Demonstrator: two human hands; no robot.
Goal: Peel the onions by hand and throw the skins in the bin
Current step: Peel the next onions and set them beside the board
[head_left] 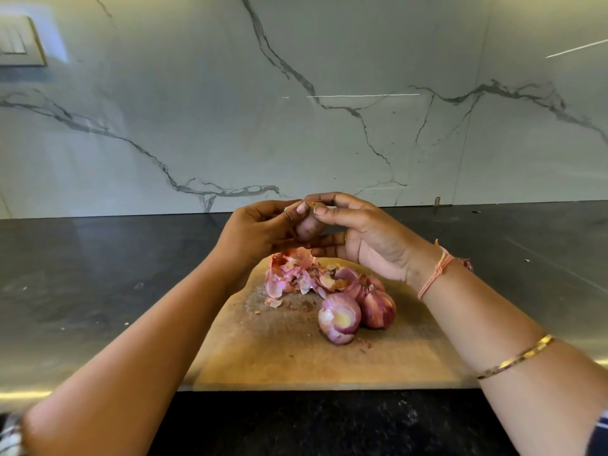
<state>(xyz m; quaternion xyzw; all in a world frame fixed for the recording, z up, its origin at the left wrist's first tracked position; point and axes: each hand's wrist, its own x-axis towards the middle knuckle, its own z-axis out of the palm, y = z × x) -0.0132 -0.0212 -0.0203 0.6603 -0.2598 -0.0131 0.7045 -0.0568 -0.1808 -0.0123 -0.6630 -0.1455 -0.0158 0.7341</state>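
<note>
both hands, left (260, 230) and right (358, 235), pinch onion (307, 227); skin probably papery, brittle; grip loose tip edge.

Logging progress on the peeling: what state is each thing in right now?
cutting board, flat on the counter.
held onion, raised above the board, mostly hidden by fingers.
left hand, grips the held onion.
right hand, pinches the held onion's top.
front onion, lying on the board, peeled.
back onion, lying on the board, looks unpeeled.
loose skins, piled on the board, not binned.
</note>
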